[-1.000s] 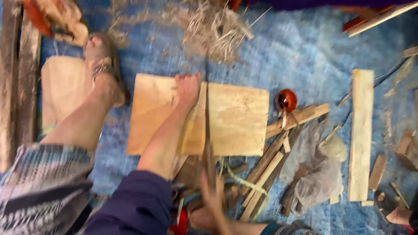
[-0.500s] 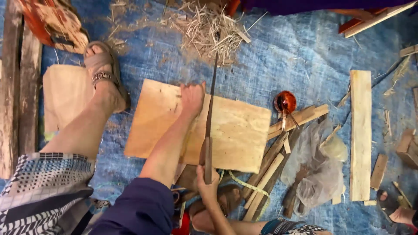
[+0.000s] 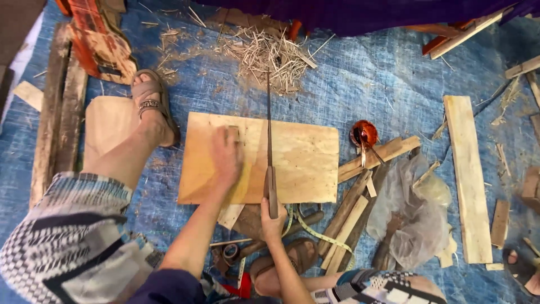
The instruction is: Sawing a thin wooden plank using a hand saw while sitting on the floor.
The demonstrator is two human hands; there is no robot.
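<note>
A pale plywood sheet (image 3: 304,160) lies flat on a blue tarp (image 3: 382,84). My left hand (image 3: 226,156) presses palm-down on the left half of the sheet. My right hand (image 3: 272,220) grips the handle of a long thin saw (image 3: 268,129) at the sheet's near edge. The blade runs straight away from me across the sheet toward a pile of straw-like shavings (image 3: 269,53). My left foot in a brown sandal (image 3: 153,104) rests beside the sheet's left edge.
Wood strips (image 3: 360,202) and a crumpled plastic bag (image 3: 413,214) lie right of the sheet, with a long plank (image 3: 468,174) farther right. A small red-brown pot (image 3: 364,135) stands nearby. A tape measure (image 3: 306,228) and dark planks (image 3: 59,124) lie around me.
The view has shifted and steadied. The saw now lies straight across the sheet instead of slanted, and my left hand has slid down from the sheet's far edge to its middle.
</note>
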